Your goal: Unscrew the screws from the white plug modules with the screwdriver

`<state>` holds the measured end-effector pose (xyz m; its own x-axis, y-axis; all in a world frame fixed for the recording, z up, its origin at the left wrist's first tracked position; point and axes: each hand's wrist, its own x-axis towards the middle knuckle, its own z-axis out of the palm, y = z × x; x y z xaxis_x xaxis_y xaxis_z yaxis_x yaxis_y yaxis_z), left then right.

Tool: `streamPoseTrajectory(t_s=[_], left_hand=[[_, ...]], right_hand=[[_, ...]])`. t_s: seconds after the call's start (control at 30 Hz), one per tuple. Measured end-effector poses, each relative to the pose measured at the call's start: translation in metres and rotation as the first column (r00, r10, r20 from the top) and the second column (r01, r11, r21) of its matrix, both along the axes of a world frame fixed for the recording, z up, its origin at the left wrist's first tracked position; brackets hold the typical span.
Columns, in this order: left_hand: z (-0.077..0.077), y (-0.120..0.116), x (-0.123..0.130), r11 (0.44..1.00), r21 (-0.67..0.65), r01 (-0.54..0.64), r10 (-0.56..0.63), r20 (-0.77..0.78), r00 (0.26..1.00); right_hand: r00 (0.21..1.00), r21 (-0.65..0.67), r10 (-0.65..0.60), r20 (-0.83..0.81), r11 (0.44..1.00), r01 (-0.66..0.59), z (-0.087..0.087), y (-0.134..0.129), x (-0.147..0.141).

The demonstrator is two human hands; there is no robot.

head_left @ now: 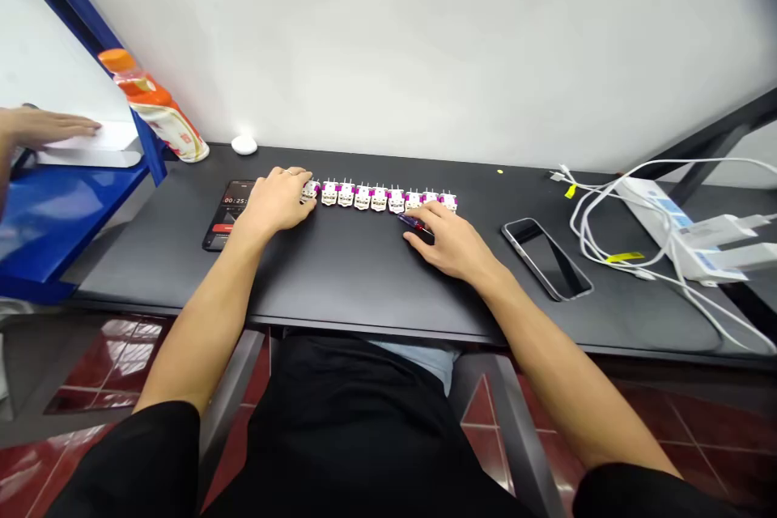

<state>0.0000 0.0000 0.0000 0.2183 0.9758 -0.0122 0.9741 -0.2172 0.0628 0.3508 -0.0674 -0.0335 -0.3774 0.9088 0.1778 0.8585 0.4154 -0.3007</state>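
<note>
Several small white-and-purple parts with thin metal pins (363, 197) stand side by side in a row on the black desk. My left hand (278, 202) is at the row's left end, its thumb and fingers closed around the leftmost part (311, 190). At the right end, my right hand (446, 241) lies just in front of the row. Its fingers are curled around a slim, dark, pen-like object (413, 221) with purple and red on it, partly hidden under them. The fingertips come close to the nearest parts in the row.
A phone with a running timer (223, 214) lies beside my left wrist. Another phone (546, 257) lies right of my right hand. White cables and a power strip (659, 218) fill the right side. An orange-capped bottle (163, 113) leans by the blue shelf, near another person's hand (48, 127).
</note>
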Motion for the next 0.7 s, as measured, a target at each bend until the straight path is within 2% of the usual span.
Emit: streamPoseTrajectory(t_s=[0.3,0.53,0.7], left_hand=[[-0.005,0.008,-0.011,0.995,0.018,0.099,-0.099,0.034,0.994],[-0.002,0.006,-0.003,0.999,0.005,0.047,-0.047,0.047,0.998],[0.003,0.001,-0.013,0.999,0.022,-0.033,0.033,0.012,0.999]], right_hand=[[1.0,-0.035,-0.024,0.005,0.999,0.024,0.002,0.0,-0.001],[1.0,-0.033,-0.02,-0.008,0.999,0.019,-0.001,0.002,0.0],[1.0,-0.017,0.016,0.012,1.0,-0.016,-0.003,0.004,0.002]])
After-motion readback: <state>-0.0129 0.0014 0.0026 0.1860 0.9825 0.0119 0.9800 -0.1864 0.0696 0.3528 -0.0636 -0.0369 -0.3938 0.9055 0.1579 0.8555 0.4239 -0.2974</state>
